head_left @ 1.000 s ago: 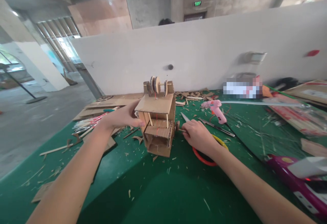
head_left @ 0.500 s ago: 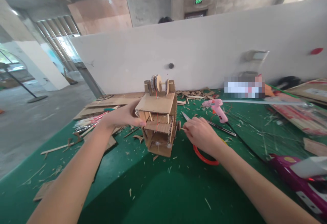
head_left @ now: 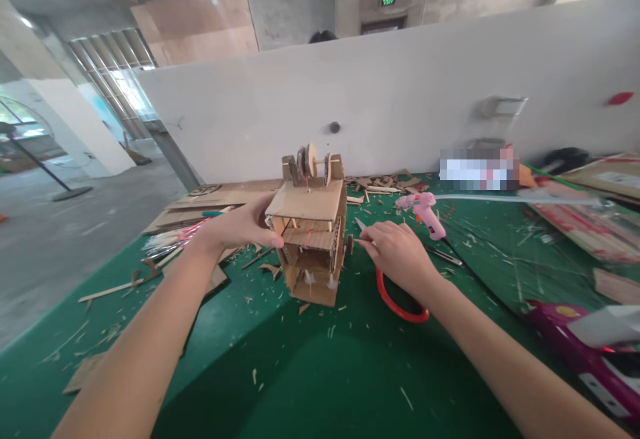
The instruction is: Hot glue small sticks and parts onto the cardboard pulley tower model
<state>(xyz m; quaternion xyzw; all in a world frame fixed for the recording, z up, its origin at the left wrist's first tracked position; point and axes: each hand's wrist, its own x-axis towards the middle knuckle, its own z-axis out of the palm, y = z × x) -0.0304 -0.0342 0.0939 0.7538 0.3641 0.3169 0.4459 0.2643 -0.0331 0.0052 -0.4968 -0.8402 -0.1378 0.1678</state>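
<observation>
A cardboard box model [head_left: 306,200] stands upright on the green table, its front open. Inside it a cardboard platform [head_left: 315,239] sits below the top, with short wooden sticks and a red string. Round cardboard discs [head_left: 311,160] sit on a wooden axle above the top. My left hand [head_left: 245,229] grips the box's left side, thumb at the front edge. At the box's right side, my right hand [head_left: 397,252] pinches a thin wooden stick [head_left: 357,243] beside a small cardboard disc [head_left: 349,245]. Scissors with a red handle [head_left: 400,309] lie partly under this hand.
A pink glue gun [head_left: 424,212] lies behind my right hand, near a utility knife [head_left: 445,255]. A purple device [head_left: 575,345] stands at the right. Cardboard sheets [head_left: 225,193] and scraps are at the left and back. A white partition [head_left: 400,105] borders the table.
The platform inside the box has risen a little towards the top. My right hand has shifted slightly on the stick, and the discs above have turned a little. My left hand stays put.
</observation>
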